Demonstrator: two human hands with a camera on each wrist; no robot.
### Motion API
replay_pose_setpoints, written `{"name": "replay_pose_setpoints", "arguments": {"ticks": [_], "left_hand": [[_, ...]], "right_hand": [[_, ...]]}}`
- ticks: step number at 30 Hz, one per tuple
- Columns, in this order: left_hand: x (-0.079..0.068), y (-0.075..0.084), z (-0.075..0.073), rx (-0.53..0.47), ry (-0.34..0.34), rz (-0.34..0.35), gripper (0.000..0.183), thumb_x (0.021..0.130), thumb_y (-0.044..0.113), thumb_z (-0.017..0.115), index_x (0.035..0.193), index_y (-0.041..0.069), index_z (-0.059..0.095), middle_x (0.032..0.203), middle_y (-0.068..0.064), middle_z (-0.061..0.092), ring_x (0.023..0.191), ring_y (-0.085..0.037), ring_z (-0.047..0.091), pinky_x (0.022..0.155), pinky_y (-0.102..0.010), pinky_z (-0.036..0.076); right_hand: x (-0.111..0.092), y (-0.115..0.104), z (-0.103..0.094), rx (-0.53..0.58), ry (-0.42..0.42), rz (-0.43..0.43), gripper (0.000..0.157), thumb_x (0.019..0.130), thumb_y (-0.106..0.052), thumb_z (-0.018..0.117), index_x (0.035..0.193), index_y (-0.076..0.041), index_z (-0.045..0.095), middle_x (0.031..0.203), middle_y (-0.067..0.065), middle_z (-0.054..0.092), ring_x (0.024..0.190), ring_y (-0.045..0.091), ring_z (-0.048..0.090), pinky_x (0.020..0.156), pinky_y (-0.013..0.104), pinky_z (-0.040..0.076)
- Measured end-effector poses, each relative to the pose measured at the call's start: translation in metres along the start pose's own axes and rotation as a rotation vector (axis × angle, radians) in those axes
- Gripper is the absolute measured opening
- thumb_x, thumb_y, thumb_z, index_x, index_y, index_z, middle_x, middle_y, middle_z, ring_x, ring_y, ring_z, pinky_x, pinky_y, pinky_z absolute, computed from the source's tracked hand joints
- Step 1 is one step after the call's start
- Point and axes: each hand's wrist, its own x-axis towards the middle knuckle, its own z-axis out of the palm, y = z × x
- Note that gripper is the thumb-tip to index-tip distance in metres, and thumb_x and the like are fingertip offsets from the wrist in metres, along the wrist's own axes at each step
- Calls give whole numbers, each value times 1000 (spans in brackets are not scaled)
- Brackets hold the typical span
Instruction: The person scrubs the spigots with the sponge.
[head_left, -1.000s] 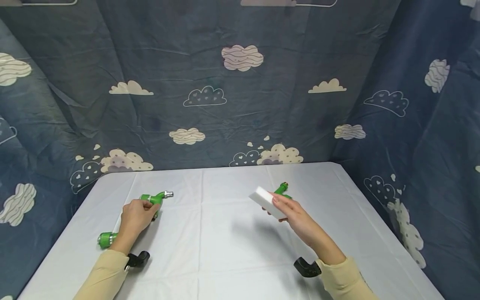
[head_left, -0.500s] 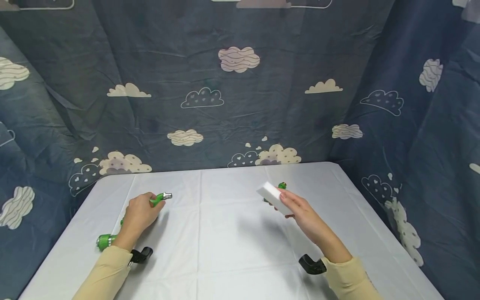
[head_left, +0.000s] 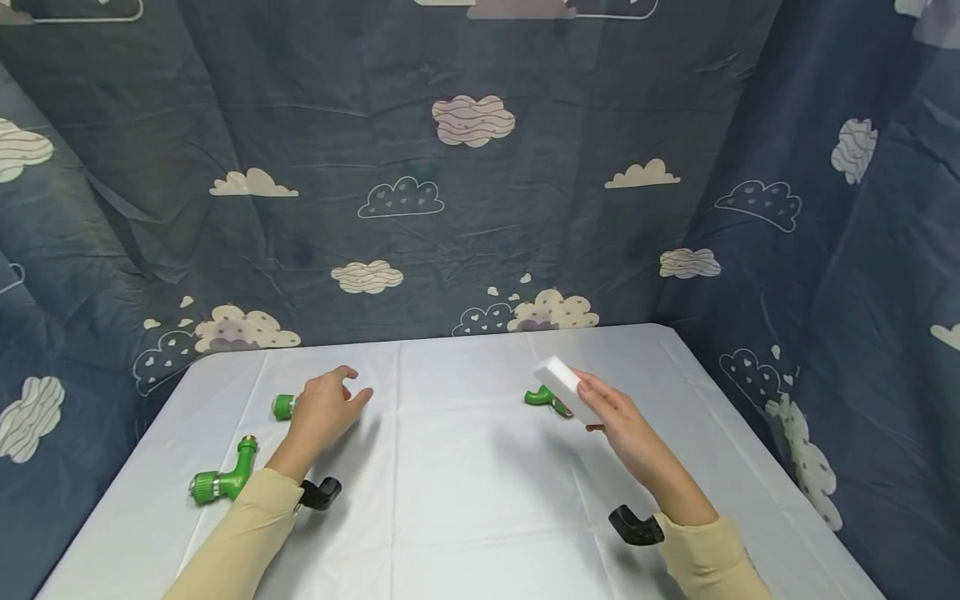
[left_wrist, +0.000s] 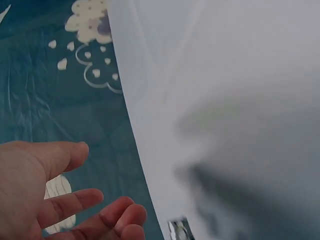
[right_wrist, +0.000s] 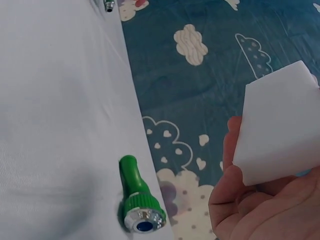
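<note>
In the head view my left hand hovers over the table with fingers bent, thumb and index apart, and nothing between them. A green fitting with a ribbed collar lies just behind it, largely hidden by the hand. The left wrist view shows a shiny metal tip beside the fingers. My right hand grips a white rectangular block by its near end, tilted above the table. Beyond the block lies another green fitting, partly covered; its silver end ring shows in the right wrist view.
A larger branched green fitting lies at the left of the white-covered table, beside my left forearm. Dark blue cloud-print cloth hangs around the back and sides. Black wrist cameras stick out from both sleeves.
My left hand has let go of the green fitting and moved right, uncovering the branched fitting. My right hand has shifted slightly right with the white block, exposing more of the fitting behind.
</note>
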Motion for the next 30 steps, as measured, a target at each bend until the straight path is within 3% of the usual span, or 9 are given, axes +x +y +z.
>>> {"name": "replay_pose_setpoints", "arguments": {"ticks": [4,9,18,25,30], "left_hand": [[6,17,6,-9,-28,23,48,100,33,73,135,1,67,100,-18,77,91,-34,72,80,-53,60],[9,40,21,-7,-15,88,46,99,33,76,133,4,69,102,-17,78,93,-34,73,78,-52,61],[9,86,44,-27,-50,156,46,98,36,78,134,8,69,107,-14,77,96,-31,75,79,-49,63],[10,112,64,-52,-70,243,45,98,34,79,134,8,70,108,-15,75,95,-30,73,79,-49,63],[12,129,82,-82,-107,287,47,99,35,78,136,8,69,118,-19,73,106,-36,74,90,-53,64]], "right_hand": [[-2,1,-5,14,23,10,54,117,-32,41,163,-2,41,147,27,52,116,21,50,90,34,45],[-6,2,-11,39,40,20,55,118,-33,39,164,-3,39,149,24,50,118,20,50,92,34,44],[-12,8,-26,98,68,0,54,118,-39,39,162,-7,41,124,-7,64,115,14,56,90,34,41],[-16,12,-36,129,92,-11,48,118,-40,40,159,-16,45,120,-14,69,114,10,57,90,34,41],[-20,16,-41,128,112,-28,47,118,-41,40,158,-17,46,120,-15,70,113,9,58,89,32,42]]}}
